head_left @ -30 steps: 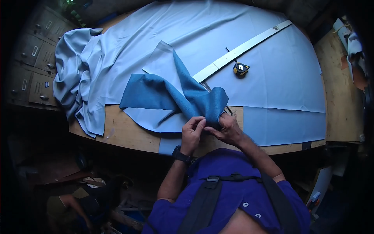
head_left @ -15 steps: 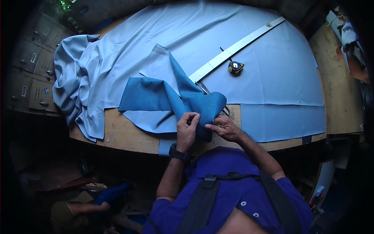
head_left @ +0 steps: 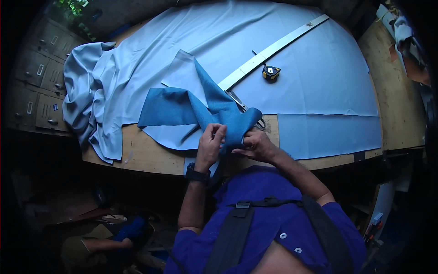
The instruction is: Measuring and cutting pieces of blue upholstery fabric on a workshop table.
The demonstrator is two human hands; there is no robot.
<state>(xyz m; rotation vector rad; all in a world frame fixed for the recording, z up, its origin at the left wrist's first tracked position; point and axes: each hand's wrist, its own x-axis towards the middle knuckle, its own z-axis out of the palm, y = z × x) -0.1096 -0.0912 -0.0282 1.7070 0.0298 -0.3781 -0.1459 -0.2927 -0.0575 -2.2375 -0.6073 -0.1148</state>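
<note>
A piece of leather (head_left: pixel 232 121), light blue on one face and darker, suede-like blue on the other, lies folded and bunched in front of me at the near table edge. My right hand (head_left: pixel 260 145) has its fingers curled round the near right part of the leather, thumb reaching left. My left hand (head_left: pixel 210 145), with a dark watch on the wrist, is closed at the leather's near left side; what its fingertips pinch is hidden. Partly covered by the leather is a pair of scissors (head_left: pixel 261 123), its dark handle loop showing beside my right hand.
A large light blue hide (head_left: pixel 315 68) covers most of the wooden table (head_left: pixel 146 157), rumpled at the left. On it lie a metal straightedge (head_left: pixel 273 52) and a yellow-black tape measure (head_left: pixel 270 73). Metal lockers (head_left: pixel 36 86) stand left; another person's arm (head_left: pixel 107 244) shows lower left.
My left hand has shifted left and a little up, away from the right one. My right hand has turned slightly and moved up a little. The view has shifted slightly.
</note>
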